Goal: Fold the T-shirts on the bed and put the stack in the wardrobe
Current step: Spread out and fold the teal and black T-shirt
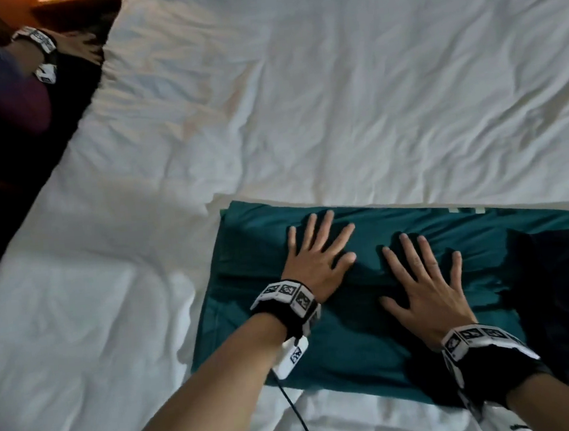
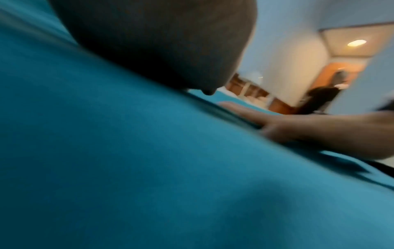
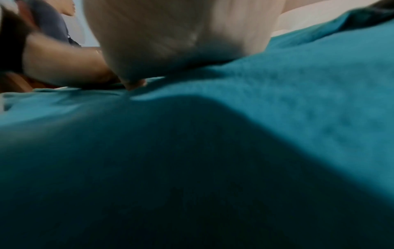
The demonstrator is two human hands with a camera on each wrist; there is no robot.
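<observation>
The teal T-shirt [image 1: 255,252] lies folded into a long band on the white bed sheet [image 1: 334,90], and everything here is placed from it. Its near long edge runs close to the person, with only a narrow strip of sheet showing on that side. Its left short edge ends squarely, and from there bare sheet spreads out toward the left side of the bed. Its right end passes under a dark garment [image 1: 557,277] that overlaps it.

Both hands rest on top of the shirt, side by side and apart. The left hand [image 1: 317,257] lies flat with its fingers straight and spread, palm down near the middle of the band. The right hand [image 1: 423,282] lies the same way just to the right, fingers splayed, gripping nothing. In the wrist views the teal cloth fills the frame under each palm.

Beyond the shirt's far long edge the sheet stretches wide and wrinkled. Far off past the shirt's left end, another person's hand [image 1: 84,43], wearing a marker wristband, is at the bed's corner.
</observation>
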